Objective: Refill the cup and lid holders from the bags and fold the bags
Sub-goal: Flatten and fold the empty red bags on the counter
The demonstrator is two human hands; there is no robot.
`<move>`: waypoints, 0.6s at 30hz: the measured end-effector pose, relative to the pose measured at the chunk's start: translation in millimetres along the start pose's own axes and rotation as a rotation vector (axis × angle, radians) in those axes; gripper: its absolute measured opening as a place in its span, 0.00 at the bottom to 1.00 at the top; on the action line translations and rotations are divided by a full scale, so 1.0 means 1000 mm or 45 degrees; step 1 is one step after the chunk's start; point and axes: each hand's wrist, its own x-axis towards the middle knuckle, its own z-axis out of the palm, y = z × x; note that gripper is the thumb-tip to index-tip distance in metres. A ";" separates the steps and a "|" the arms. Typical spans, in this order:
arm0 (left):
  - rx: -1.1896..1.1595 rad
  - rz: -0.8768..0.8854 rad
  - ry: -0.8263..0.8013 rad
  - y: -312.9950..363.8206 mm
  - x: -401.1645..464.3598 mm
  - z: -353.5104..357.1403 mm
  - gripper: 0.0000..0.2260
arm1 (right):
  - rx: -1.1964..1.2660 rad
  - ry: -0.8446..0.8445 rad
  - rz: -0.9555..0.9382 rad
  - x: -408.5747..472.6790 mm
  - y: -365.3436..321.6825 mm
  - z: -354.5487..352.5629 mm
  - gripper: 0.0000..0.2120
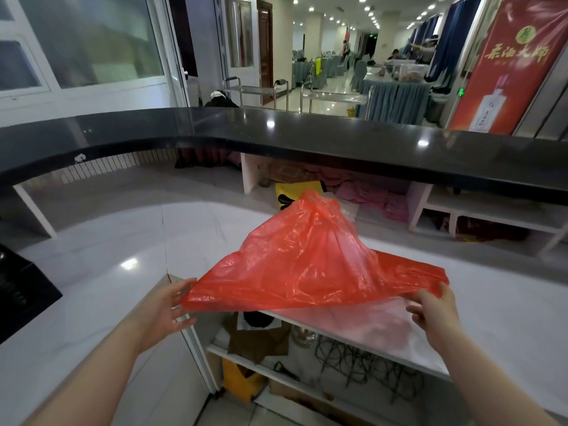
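Note:
A thin red plastic bag (307, 259) billows up above the white marble counter (107, 256), its near edge stretched wide between my two hands. My left hand (167, 305) pinches the bag's near left corner. My right hand (433, 312) pinches the near right corner, by the handle strip. The bag's far end peaks upward and looks empty. No cups, lids or holders appear in view.
A raised black bar top (276, 130) curves behind the white counter. A black device (21, 290) sits at the left edge. Below the counter, open shelves (307, 355) hold boxes, a yellow bag and wire racks. A dining hall lies beyond.

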 end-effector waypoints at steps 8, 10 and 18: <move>0.561 0.120 0.241 -0.012 0.004 0.015 0.11 | -0.128 0.038 -0.260 -0.029 -0.001 0.020 0.18; 0.568 0.128 0.229 -0.011 0.002 0.019 0.10 | -0.170 -0.051 -0.322 -0.037 -0.006 0.028 0.09; 0.388 0.245 0.191 -0.005 -0.009 0.014 0.11 | -0.161 -0.188 -0.418 -0.053 -0.019 0.047 0.06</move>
